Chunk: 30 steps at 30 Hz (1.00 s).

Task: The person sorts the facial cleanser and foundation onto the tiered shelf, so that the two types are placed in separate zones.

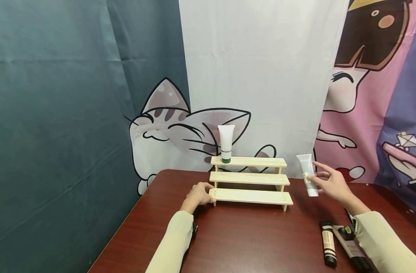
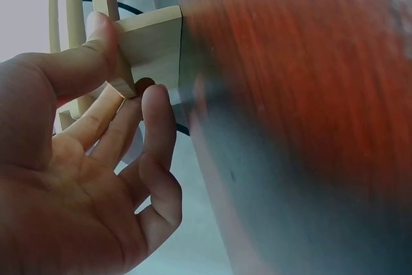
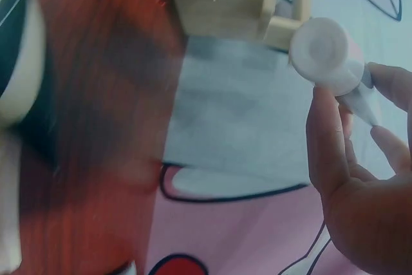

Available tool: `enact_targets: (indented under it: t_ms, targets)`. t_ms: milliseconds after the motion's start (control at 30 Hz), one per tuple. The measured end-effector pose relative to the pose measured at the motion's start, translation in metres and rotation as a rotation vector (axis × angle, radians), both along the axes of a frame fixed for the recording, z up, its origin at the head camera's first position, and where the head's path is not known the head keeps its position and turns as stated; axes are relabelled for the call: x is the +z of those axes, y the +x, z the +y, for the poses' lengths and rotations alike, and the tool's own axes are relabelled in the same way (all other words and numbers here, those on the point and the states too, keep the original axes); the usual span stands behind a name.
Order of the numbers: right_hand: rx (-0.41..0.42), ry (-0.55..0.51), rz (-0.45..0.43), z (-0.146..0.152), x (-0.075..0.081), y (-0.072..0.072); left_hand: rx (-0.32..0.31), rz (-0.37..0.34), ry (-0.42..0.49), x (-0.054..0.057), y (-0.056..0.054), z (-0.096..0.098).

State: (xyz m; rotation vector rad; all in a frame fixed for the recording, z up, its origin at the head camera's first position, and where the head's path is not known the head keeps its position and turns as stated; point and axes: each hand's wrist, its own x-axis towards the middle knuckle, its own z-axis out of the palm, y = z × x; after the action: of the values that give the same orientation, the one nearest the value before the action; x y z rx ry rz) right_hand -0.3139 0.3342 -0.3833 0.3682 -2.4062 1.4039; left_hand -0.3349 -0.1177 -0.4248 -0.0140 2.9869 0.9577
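A three-step wooden display shelf (image 1: 250, 195) stands on the table, its tiers rising toward the back. My left hand (image 1: 198, 194) holds the left end of the lowest step; in the left wrist view its thumb (image 2: 100, 37) lies against the board, with fingers around the edge. Off the shelf's right side, my right hand (image 1: 332, 184) pinches a silvery-white squeeze tube (image 1: 307, 172) in the air, tilted, white cap down. The tube's round cap (image 3: 320, 49) faces the camera in the right wrist view. On the top step's left end, a white tube with a green cap (image 1: 226, 142) stands upright.
On the table (image 1: 249, 239) at the right front lie a black-and-cream tube (image 1: 328, 242) and a greyish tube with a black cap (image 1: 351, 244), partly under the right sleeve. Another dark item there is mostly hidden. A printed cartoon curtain (image 1: 262, 76) hangs behind the table.
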Motion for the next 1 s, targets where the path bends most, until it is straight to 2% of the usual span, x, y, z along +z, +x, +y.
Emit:
enact_targets:
  t_ms: [167, 367, 767, 1000]
  targets:
    - [0.022, -0.039, 0.035, -0.018, 0.005, -0.002, 0.008, -0.002, 0.004, 0.002, 0.004, 0.000]
    - [-0.001, -0.070, 0.069, -0.035, 0.010, -0.006, 0.006, 0.006, -0.005, 0.001, 0.001, 0.002]
    - [-0.003, -0.116, 0.067, -0.065, 0.012, -0.019, 0.011, 0.009, -0.025, -0.001, 0.000, 0.004]
    - [0.009, -0.187, 0.066, -0.081, 0.013, -0.030, 0.017, 0.019, -0.022, -0.003, 0.000, 0.003]
